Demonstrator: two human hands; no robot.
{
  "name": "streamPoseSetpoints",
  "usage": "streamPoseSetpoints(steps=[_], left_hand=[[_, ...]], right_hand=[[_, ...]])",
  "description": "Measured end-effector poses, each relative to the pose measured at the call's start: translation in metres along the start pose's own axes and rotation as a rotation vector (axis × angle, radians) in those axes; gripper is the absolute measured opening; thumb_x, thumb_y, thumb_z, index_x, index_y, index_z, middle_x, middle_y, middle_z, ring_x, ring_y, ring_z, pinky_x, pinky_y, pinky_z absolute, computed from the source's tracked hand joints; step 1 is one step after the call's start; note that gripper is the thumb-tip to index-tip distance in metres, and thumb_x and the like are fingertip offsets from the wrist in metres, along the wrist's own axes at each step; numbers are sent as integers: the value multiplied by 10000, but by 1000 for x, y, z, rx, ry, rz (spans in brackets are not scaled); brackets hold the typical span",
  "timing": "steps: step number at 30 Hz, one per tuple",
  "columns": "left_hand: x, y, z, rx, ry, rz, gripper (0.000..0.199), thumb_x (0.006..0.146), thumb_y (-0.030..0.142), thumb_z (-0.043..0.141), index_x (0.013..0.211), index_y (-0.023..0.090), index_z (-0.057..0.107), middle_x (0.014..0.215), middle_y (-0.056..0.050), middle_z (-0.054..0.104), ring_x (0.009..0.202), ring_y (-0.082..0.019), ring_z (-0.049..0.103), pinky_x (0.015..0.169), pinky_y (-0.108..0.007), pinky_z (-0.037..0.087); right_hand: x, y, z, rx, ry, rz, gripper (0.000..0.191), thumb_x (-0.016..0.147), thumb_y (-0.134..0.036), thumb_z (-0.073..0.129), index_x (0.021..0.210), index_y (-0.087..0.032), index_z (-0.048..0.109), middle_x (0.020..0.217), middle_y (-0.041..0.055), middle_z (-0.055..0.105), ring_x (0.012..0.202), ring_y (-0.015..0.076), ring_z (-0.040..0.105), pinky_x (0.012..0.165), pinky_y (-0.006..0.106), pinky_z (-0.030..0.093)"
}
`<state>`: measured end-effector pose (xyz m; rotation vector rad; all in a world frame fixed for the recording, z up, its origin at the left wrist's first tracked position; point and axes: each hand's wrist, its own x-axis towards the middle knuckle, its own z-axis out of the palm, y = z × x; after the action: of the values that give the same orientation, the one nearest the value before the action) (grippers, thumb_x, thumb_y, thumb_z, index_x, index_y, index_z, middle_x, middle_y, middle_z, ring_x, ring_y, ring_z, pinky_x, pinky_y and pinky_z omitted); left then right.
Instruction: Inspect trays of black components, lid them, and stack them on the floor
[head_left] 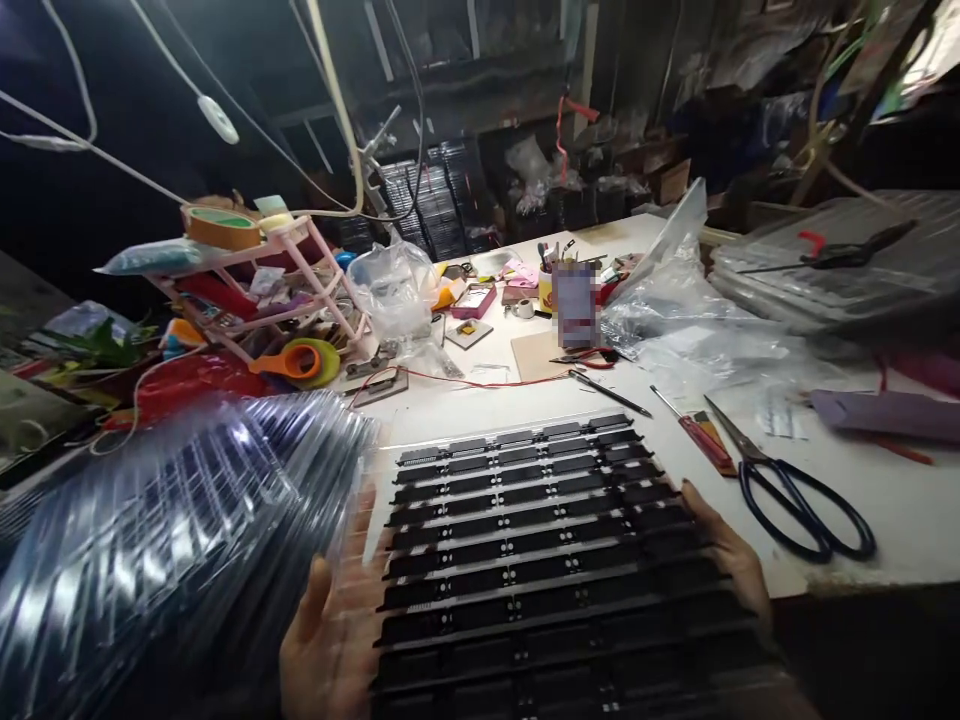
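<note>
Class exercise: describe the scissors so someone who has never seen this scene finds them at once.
On the white table, look right of the tray, past the right hand. There, beside a red-handled tool, lie the scissors. Two large, dark blue loop handles set them apart.

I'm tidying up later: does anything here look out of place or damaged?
Crumpled clear plastic sprawls untidily across the right side of the white table, unlike the neat rows of black parts in the clear tray. The tray, held between the left hand and right hand, shows no obvious damage, though blur hides some detail.
</note>
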<state>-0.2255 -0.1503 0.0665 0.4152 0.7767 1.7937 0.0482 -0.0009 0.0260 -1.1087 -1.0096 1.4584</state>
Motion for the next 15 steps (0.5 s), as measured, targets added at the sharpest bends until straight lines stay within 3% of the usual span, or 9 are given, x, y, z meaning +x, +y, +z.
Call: streamPoseSetpoints(steps=[6,10,15], left_hand=[[8,-13,-25,32,61,-19,524,942,369,293,1461,385,220,1366,16,532,1337,-218,367,1129,-465,228],[8,-10,-41,127,134,-87,537,931,362,331,1451,426,212,1369,54,514,1347,-208,323,1139,-436,212],[14,-2,-46,299,366,-294,609,874,410,471,1441,437,250,1345,34,544,1297,-302,398,1086,-527,324]], right_hand=[[7,-10,23,212,-298,122,437,933,-406,322,999,-210,707,971,67,740,1060,243,647,894,457,516],[4,-2,29,286,-309,245,442,946,-445,348,1030,-188,698,948,67,742,1042,233,654,897,420,521],[3,5,32,373,-247,295,423,949,-414,347,1102,-200,678,1011,56,731,1084,223,633,913,412,521]])
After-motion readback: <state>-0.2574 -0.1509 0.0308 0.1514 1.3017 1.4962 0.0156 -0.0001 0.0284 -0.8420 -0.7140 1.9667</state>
